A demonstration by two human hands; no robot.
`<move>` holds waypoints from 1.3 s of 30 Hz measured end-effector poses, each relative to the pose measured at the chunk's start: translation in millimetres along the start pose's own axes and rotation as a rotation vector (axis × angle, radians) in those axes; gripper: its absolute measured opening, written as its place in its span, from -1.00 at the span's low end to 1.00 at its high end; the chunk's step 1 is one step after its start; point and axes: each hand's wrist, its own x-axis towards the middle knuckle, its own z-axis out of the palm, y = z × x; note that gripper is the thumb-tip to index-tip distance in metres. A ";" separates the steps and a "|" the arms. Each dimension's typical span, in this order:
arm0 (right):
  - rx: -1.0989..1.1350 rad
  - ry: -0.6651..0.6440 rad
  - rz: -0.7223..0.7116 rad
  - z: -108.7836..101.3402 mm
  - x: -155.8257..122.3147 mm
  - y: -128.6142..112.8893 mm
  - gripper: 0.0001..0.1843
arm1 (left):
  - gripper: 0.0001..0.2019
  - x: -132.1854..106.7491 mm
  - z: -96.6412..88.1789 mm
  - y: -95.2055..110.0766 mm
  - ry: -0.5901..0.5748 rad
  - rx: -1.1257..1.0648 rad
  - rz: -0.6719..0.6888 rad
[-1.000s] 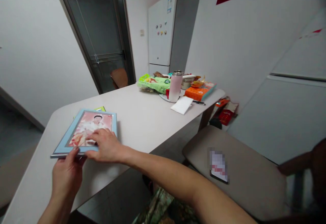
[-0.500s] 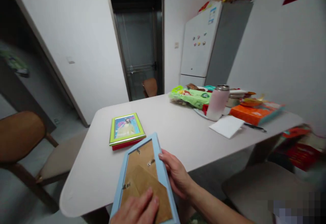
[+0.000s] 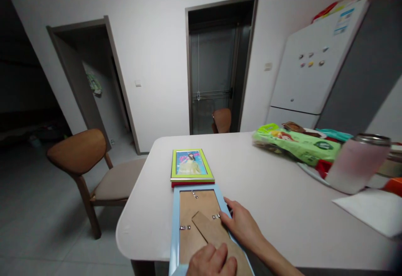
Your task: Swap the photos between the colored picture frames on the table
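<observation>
A light blue picture frame [image 3: 175, 225] lies face down at the near edge of the table, its brown backing board [image 3: 186, 246] and small metal clips facing up. A brown stand leg [image 3: 207, 225] is fixed slantwise on the backing. My right hand [image 3: 245, 225] grips the frame's right side, thumb on top by a clip. Over the lower part of the backing, my left hand [image 3: 212, 261] rests with curled fingers at the stand leg; its lower part is cut off by the view. Just beyond, a green picture frame [image 3: 192, 165] lies face up on something red [image 3: 192, 184].
On the right of the white table [image 3: 147, 209] are a green snack bag [image 3: 295, 142], a pink bottle [image 3: 358, 165] and white paper [image 3: 373, 209]. A wooden chair [image 3: 122, 179] stands left; a fridge [image 3: 314, 66] is at the back right.
My view has swung left, so the table things appear farther right. The blue frame now lies straighter and close against the stacked frames. My left fingers have curled more.
</observation>
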 end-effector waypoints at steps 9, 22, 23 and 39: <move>-0.201 -0.029 -0.112 5.6 10.5 3.8 -0.56 | -0.67 11.3 -8.3 -15.1 -0.465 -0.276 -0.172; -0.328 -0.084 -0.132 3.9 15.8 -10.4 -0.67 | -0.47 -28.1 -15.1 -77.5 -0.244 -0.437 -0.964; -0.347 -0.066 -0.150 4.8 14.5 -13.5 -0.67 | -0.47 -27.7 -15.4 -76.3 -0.252 -0.427 -0.963; -0.237 -0.163 -0.457 53.9 5.7 -77.6 -0.77 | -0.50 -29.8 -13.9 -75.1 -0.308 -0.300 -0.861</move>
